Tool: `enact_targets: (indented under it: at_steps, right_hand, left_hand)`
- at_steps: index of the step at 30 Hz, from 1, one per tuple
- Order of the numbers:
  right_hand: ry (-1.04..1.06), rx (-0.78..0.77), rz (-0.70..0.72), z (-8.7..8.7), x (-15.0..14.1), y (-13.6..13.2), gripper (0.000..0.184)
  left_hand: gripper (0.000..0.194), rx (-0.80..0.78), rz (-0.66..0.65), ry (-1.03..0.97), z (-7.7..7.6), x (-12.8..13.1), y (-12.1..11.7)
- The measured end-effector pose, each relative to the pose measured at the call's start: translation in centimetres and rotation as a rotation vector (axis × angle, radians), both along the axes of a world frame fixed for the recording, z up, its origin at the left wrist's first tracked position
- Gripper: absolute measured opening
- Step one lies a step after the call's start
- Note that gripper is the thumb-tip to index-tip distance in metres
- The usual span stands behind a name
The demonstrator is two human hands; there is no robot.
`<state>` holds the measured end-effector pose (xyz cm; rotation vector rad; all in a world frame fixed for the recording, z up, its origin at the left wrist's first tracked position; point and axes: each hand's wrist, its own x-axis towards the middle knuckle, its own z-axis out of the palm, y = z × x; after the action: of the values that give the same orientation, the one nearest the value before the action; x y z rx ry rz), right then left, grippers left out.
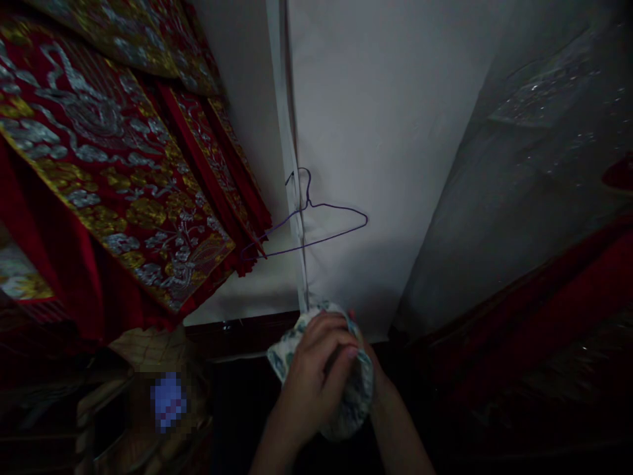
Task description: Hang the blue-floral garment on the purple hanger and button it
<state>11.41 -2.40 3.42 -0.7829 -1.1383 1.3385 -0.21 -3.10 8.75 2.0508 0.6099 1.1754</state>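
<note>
1. Two bare forearms reach up from the bottom edge of my view, and their hands meet at one bundled cloth, white with a blue-green print.
2. On my feed, the left hand point(314, 373) lies over the cloth point(349, 412), clamped on it: fingers curled, thumb bent in towards them, a dark gap between.
3. I see only part of the right hand point(376, 369), against the cloth's far side. Most of it is hidden, so I cannot tell how far it is open or whether it grips.
4. The cloth sits low, just right of centre, one corner poking out past the left hand.
5. Above, well apart from both hands, I make out a thin dark hanger point(309, 202) by a pale strip point(281, 86) running down the white wall point(376, 132).
6. To the left hangs a red drape point(133, 178) with gold and silver embroidery; its lower edge meets one end of the hanger.
</note>
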Motion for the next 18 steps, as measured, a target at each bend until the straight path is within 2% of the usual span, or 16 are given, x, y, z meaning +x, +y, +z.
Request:
enact_targets:
  at_steps: [2, 3, 4, 6, 8, 9, 11, 12, 13, 14, 16, 18]
  right_hand:
    - [0.060, -0.059, 0.088, 0.6, -0.4, -0.5, 0.079]
    - [0.053, -0.085, 0.155, 0.9, -0.4, -0.6, 0.076]
    - [0.012, -0.094, 0.212, 1.3, -0.4, -0.6, 0.068]
    - [-0.179, -0.051, 0.253, 2.6, 0.2, 0.0, 0.045]
    - [-0.429, 0.064, 0.170, 4.4, 1.2, 1.4, 0.027]
    - [-0.511, 0.142, 0.075, 5.3, 1.8, 2.5, 0.022]
    - [-0.557, 0.291, -0.169, 6.7, 2.9, 5.3, 0.007]
    - [-0.520, 0.348, -0.325, 7.0, 3.2, 7.0, 0.007]
    - [-0.469, 0.363, -0.457, 7.0, 3.2, 8.8, 0.014]
    - [-0.428, 0.336, -0.523, 6.5, 3.1, 10.6, 0.019]
    - [-0.421, 0.178, -0.490, 5.0, 2.5, 13.8, 0.033]
    - [-0.464, 0.055, -0.467, 3.2, 2.1, 15.7, 0.040]
  left_hand:
    - [0.016, 0.046, 0.135, 0.014, 0.7, -1.8, 1.7]
    - [0.015, 0.029, 0.182, -0.004, 0.7, -2.8, 2.5]
    - [0.015, -0.026, 0.191, -0.026, 0.4, -3.8, 3.2]
    - [0.027, -0.230, 0.081, -0.039, -1.0, -5.9, 4.1]
    - [0.038, -0.459, -0.060, 0.044, -2.9, -7.9, 4.3]
    - [0.040, -0.524, -0.084, 0.123, -3.8, -8.8, 4.3]
    - [0.037, -0.532, -0.010, 0.287, -5.2, -10.5, 4.4]
    - [0.036, -0.500, 0.066, 0.348, -5.6, -11.2, 4.6]
    - [0.034, -0.457, 0.148, 0.391, -5.6, -11.8, 4.9]
    - [0.033, -0.413, 0.225, 0.418, -5.4, -12.4, 5.1]
    - [0.032, -0.346, 0.317, 0.437, -4.4, -13.1, 5.7]
    - [0.028, -0.330, 0.349, 0.385, -3.3, -13.6, 5.9]
